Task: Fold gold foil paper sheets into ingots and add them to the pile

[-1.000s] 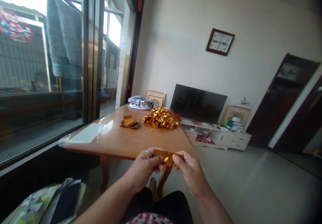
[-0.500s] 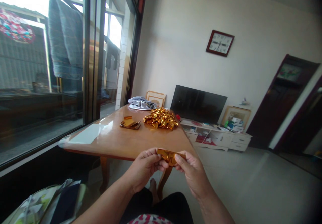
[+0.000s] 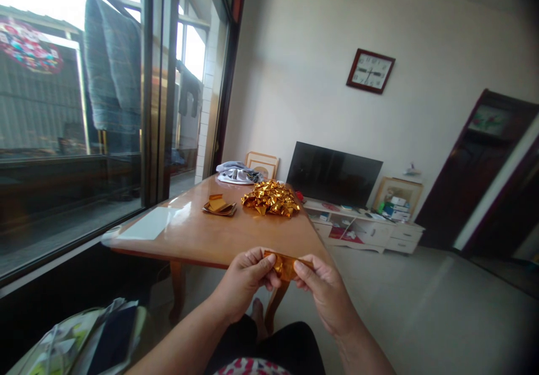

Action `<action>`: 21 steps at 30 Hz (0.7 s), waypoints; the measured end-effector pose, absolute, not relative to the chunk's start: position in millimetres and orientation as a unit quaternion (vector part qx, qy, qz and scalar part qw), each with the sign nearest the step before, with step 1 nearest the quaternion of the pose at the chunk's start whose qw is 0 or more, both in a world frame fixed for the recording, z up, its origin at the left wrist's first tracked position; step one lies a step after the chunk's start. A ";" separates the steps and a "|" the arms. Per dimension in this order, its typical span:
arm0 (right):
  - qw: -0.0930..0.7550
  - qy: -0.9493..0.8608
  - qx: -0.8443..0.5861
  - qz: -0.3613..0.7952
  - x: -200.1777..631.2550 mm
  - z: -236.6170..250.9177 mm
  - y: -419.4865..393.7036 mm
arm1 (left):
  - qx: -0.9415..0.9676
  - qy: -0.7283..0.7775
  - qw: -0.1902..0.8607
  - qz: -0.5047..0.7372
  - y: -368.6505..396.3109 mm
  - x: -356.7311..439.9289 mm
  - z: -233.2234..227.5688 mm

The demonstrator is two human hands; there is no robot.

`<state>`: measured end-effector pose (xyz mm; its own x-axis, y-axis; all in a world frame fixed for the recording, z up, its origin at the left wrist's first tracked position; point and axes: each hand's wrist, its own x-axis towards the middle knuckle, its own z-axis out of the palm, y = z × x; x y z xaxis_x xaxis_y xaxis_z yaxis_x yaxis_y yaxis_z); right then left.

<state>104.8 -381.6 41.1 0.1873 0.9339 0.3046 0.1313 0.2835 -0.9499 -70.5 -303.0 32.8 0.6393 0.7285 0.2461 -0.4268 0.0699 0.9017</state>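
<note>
Wooden table [image 3: 202, 234] mid-frame, gold foil pile [image 3: 270, 197] on it, lower centre — left hand [image 3: 242, 279], right hand [image 3: 326, 291] both pinching folded gold paper [image 3: 284, 264].

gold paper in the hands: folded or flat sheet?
Folded. The gold paper is a narrow creased strip pinched between the left hand and the right hand, not spread out.

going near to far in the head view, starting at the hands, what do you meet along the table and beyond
hands, left hand and right hand, pinching a gold foil piece → wooden table near edge → small stack of gold sheets → pile of folded gold foil → bundled cloth → wall clock
</note>
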 end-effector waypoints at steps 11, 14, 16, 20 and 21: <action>0.606 -0.532 -0.475 0.352 106.1 35.4 -381.1 | 0.529 0.139 0.739 0.394 -305.3 -71.5 35.9; 0.609 -0.530 -0.477 0.347 106.0 35.8 -380.9 | 0.521 0.132 0.748 0.389 -304.8 -72.0 35.3; 0.608 -0.531 -0.477 0.349 105.8 36.3 -381.1 | 0.510 0.130 0.756 0.389 -304.0 -71.9 34.2; 0.601 -0.545 -0.477 0.337 106.5 37.2 -381.8 | 0.517 0.149 0.738 0.408 -301.0 -73.6 32.0; 0.596 -0.553 -0.482 0.325 107.1 37.6 -382.0 | 0.532 0.161 0.720 0.416 -300.1 -75.0 32.1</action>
